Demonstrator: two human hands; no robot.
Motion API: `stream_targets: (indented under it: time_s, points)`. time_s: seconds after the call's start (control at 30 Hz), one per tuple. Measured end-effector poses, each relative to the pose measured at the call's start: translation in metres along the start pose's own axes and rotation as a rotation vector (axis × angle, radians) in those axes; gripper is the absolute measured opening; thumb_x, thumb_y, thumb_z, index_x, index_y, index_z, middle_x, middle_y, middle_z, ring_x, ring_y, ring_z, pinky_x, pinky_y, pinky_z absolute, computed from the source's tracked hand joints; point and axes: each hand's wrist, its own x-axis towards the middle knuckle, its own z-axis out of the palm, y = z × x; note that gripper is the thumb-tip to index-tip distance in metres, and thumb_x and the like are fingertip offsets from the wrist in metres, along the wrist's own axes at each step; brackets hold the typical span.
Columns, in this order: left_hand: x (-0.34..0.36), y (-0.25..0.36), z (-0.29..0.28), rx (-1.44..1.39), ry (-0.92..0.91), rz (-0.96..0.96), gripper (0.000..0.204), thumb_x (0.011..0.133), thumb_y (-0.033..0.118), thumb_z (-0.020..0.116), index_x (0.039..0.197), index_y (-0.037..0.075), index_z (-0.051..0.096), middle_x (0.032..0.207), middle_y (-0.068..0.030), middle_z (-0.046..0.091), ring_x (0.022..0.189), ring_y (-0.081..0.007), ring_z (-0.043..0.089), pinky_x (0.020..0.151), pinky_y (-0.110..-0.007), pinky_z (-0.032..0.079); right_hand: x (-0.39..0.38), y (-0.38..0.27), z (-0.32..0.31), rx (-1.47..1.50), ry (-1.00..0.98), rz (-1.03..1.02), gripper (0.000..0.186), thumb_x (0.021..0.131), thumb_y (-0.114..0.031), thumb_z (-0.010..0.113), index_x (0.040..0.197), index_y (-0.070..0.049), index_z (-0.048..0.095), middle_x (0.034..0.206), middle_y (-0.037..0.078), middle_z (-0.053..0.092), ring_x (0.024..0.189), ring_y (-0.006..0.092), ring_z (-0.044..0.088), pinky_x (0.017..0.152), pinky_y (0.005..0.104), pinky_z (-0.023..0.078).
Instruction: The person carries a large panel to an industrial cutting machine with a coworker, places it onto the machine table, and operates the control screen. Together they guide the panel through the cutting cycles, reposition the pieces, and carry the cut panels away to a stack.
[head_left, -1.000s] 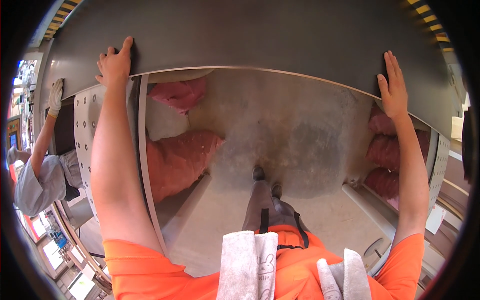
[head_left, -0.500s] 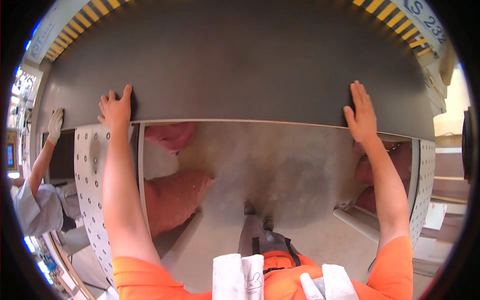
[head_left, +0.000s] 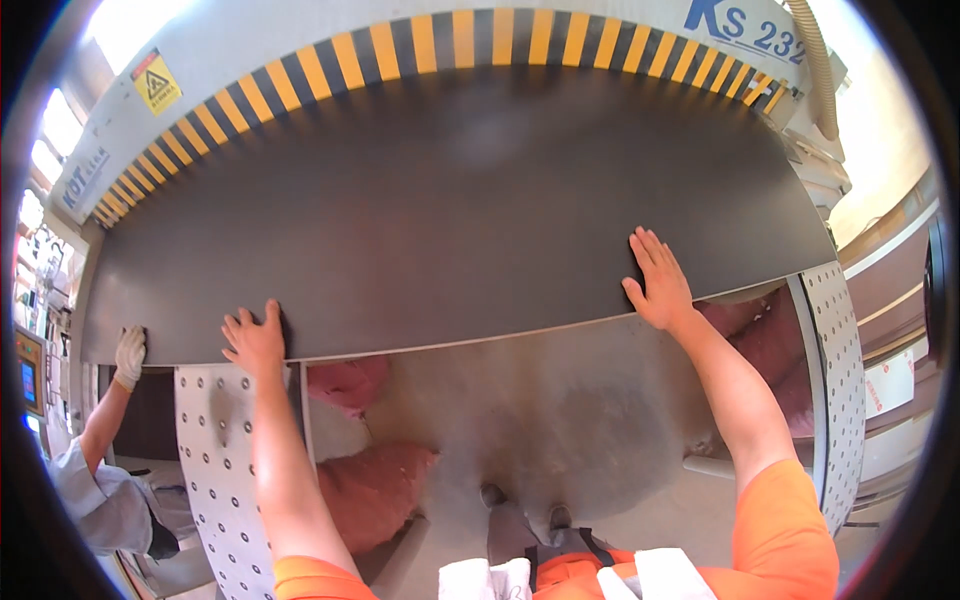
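Compared with a moment ago, more of the dark grey panel (head_left: 450, 210) fills the view, its near edge now lower and both of the person's hands further down with it; a machine housing with yellow and black stripes (head_left: 460, 45) now shows along the top. At the far left, a co-worker's gloved hand (head_left: 128, 352) rests against the panel's left end, the grey sleeve (head_left: 95, 505) below it. Next comes the left hand (head_left: 256, 340), fingers spread flat on top of the panel right at its near edge, the palm pressing and the thumb side at the rim, not curled into a closed grip. Beneath it stands a white perforated plate (head_left: 215, 470), and beside that, pink dusty heaps (head_left: 370, 490) lie on the pale floor (head_left: 560, 420). The right hand (head_left: 658, 282) lies open and flat on the panel, the heel at the edge. Another white perforated plate (head_left: 840, 380) stands at the far right, under the panel's right end. The panel lies across both plates, under the striped housing.
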Motion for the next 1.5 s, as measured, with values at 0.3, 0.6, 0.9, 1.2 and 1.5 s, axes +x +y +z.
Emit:
stream_targets:
  time_s: [0.3,0.6,0.9,1.2,1.5]
  points:
    - [-0.013,0.003,-0.016,-0.135,-0.021,0.013,0.077,0.089,0.059,0.051,0.142,0.004,0.049,0.158,-0.0197,0.028,0.149,-0.0328,0.021,0.118,-0.058,0.014,0.005,-0.019,0.005,-0.027,-0.132,0.140,0.074,0.093,-0.038,0.050,0.148,0.008,0.029,0.157,0.025,0.024,0.148,0.0378,0.019,0.121,0.0483,0.018]
    - [-0.003,-0.008,-0.027,-0.133,-0.019,0.017,0.078,0.089,0.059,0.051,0.143,0.003,0.048,0.158,-0.0219,0.028,0.149,-0.0345,0.019,0.118,-0.057,0.012,0.056,-0.190,0.022,0.158,-0.064,0.018,0.073,0.089,-0.031,0.057,0.145,0.010,0.033,0.155,0.027,0.029,0.147,0.0397,0.023,0.121,0.0483,0.019]
    - [0.001,-0.008,-0.010,-0.148,-0.076,0.039,0.081,0.092,0.060,0.045,0.147,0.000,0.040,0.159,-0.0245,0.021,0.151,-0.0366,0.011,0.118,-0.058,0.007,0.051,-0.186,0.033,0.103,-0.024,0.008,0.075,0.082,-0.019,0.060,0.147,0.007,0.032,0.157,0.024,0.028,0.147,0.0381,0.024,0.120,0.0475,0.020]
    - [0.003,-0.013,-0.012,-0.185,-0.065,0.079,0.080,0.093,0.056,0.046,0.147,-0.003,0.038,0.159,-0.0284,0.019,0.150,-0.0407,0.010,0.117,-0.062,0.005,0.051,-0.188,0.040,0.064,-0.023,-0.017,0.076,0.082,-0.017,0.058,0.149,0.006,0.030,0.158,0.022,0.026,0.148,0.0371,0.023,0.120,0.0475,0.019]
    - [0.003,-0.010,-0.008,-0.215,-0.059,0.070,0.080,0.093,0.057,0.046,0.147,-0.001,0.039,0.159,-0.0271,0.019,0.150,-0.0398,0.009,0.117,-0.061,0.004,0.052,-0.185,0.039,0.035,0.000,-0.039,0.075,0.083,-0.015,0.056,0.150,0.004,0.028,0.159,0.021,0.025,0.148,0.0368,0.023,0.120,0.0482,0.019]
